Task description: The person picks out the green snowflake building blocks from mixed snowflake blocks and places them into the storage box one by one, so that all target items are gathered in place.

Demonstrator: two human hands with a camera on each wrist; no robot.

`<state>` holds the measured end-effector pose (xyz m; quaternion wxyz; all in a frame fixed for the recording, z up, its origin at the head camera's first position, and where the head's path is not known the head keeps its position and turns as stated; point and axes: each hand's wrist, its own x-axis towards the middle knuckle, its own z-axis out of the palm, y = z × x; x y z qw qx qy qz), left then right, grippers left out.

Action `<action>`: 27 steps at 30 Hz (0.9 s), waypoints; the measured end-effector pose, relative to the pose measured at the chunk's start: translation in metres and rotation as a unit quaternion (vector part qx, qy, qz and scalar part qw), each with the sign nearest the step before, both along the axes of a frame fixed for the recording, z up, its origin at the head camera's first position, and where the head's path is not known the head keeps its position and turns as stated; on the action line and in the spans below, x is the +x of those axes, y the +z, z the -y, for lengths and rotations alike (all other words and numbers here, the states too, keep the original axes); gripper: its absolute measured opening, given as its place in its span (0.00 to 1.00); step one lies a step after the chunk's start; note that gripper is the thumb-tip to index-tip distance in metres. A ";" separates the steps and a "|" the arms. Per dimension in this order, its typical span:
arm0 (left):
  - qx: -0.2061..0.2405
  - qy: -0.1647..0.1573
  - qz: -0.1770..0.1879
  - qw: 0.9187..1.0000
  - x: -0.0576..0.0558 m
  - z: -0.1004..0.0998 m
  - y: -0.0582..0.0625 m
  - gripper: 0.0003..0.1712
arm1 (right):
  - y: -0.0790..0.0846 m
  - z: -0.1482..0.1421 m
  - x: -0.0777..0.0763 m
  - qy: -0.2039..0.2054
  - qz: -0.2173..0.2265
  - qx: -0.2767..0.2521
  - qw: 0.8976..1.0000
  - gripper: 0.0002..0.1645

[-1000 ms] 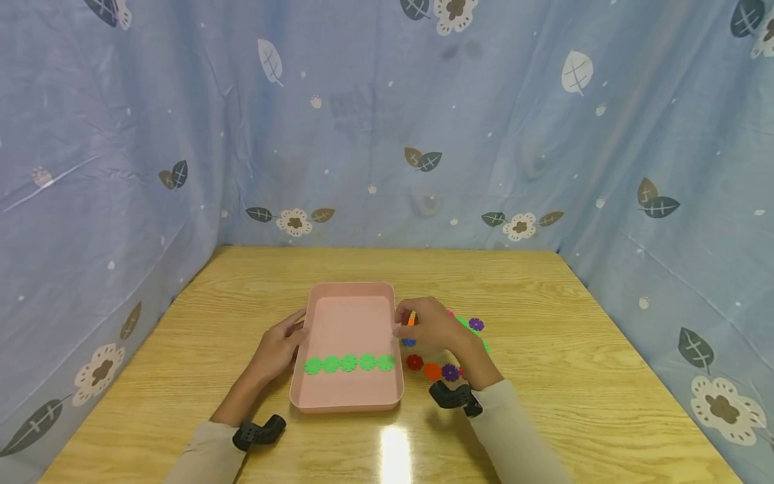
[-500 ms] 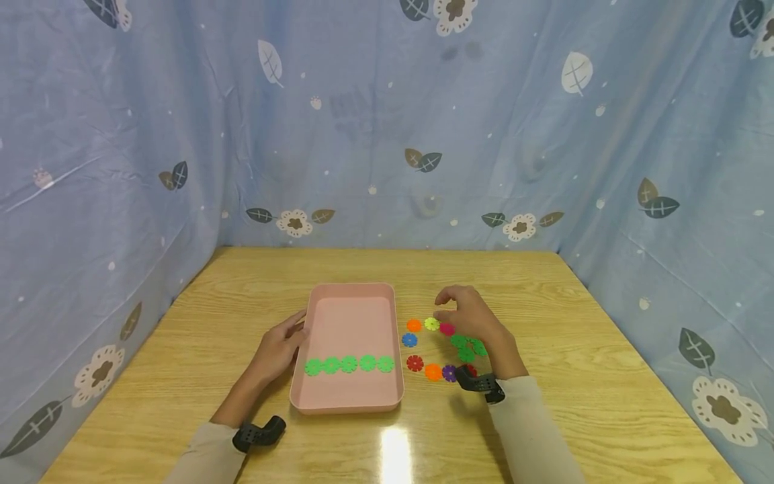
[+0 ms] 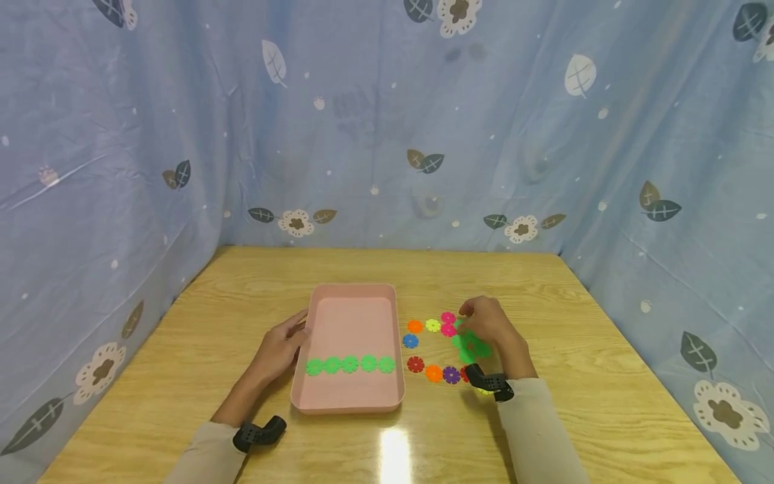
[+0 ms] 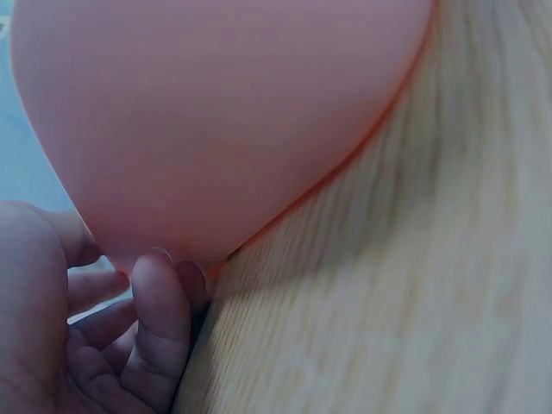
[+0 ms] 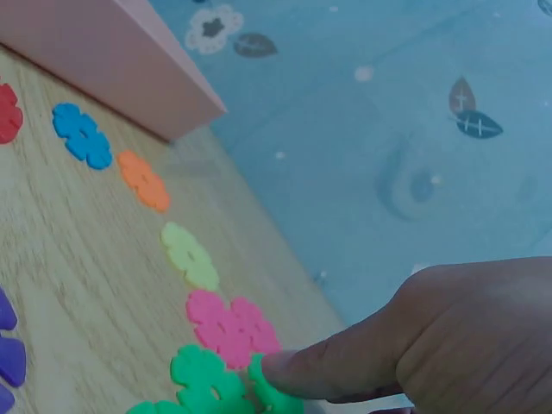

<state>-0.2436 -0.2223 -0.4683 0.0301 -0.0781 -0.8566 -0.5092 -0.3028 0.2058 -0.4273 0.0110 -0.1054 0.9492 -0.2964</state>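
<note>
A pink tray (image 3: 347,393) lies on the table with a row of several green snowflake discs (image 3: 350,364) across its near part. At its left side, my left hand (image 3: 283,349) grips the edge with bent fingers; in the left wrist view the fingertips (image 4: 159,285) press the tray's outer wall (image 4: 216,129). Right of the tray, my right hand (image 3: 488,324) reaches over a cluster of green discs (image 3: 471,346). Its thumb (image 5: 319,366) touches a green disc (image 5: 207,379) beside pink discs (image 5: 231,326). Thumb and forefinger look apart in the head view; the other fingertips are hidden.
Loose discs surround the cluster: orange (image 3: 414,326), yellow (image 3: 433,325), blue (image 3: 410,341), dark red (image 3: 415,364), another orange (image 3: 433,374) and purple (image 3: 451,374). The wooden table (image 3: 605,376) is bounded by a blue patterned curtain (image 3: 375,121).
My right hand has moved right, from the tray's right rim to the green cluster, uncovering the orange, yellow and pink discs. My left hand has stayed on the tray.
</note>
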 end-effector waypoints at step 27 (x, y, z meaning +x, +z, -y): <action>0.013 -0.011 0.007 1.000 0.000 0.002 0.000 0.29 | -0.001 -0.002 -0.001 -0.002 -0.021 -0.069 0.997 0.06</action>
